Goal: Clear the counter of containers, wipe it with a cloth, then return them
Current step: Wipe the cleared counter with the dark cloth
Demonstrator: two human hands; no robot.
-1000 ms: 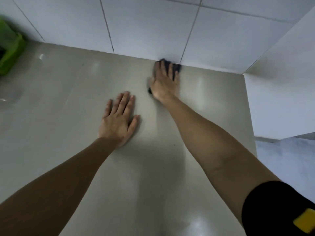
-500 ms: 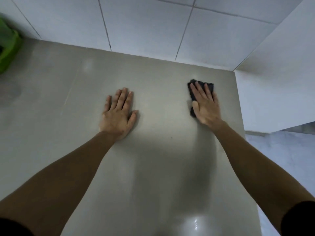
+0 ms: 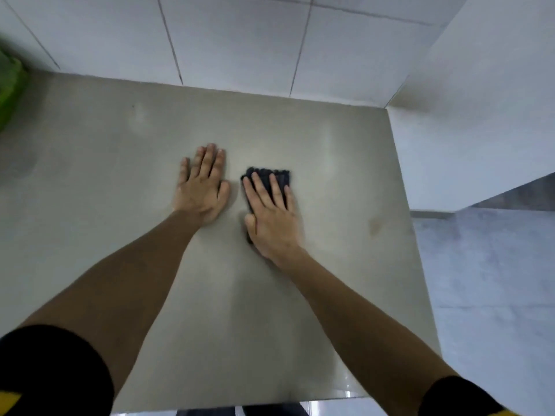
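A dark cloth [image 3: 277,175] lies flat on the grey counter [image 3: 90,175], near its middle. My right hand [image 3: 271,217] presses down on the cloth with fingers spread, covering most of it. Just to the left, my left hand [image 3: 202,186] rests flat on the bare counter, palm down, fingers apart, holding nothing. The two hands sit side by side, a small gap between them. No containers stand on the visible stretch of counter.
A green object [image 3: 9,85] sits at the far left edge, blurred. White tiled wall [image 3: 234,43] runs along the back of the counter and a white wall [image 3: 480,115] closes its right side. The counter's right edge drops to a grey floor [image 3: 486,295].
My right hand has slid the cloth from the back wall to the right, then back left and nearer, ending beside my left hand. The left hand has stayed planted.
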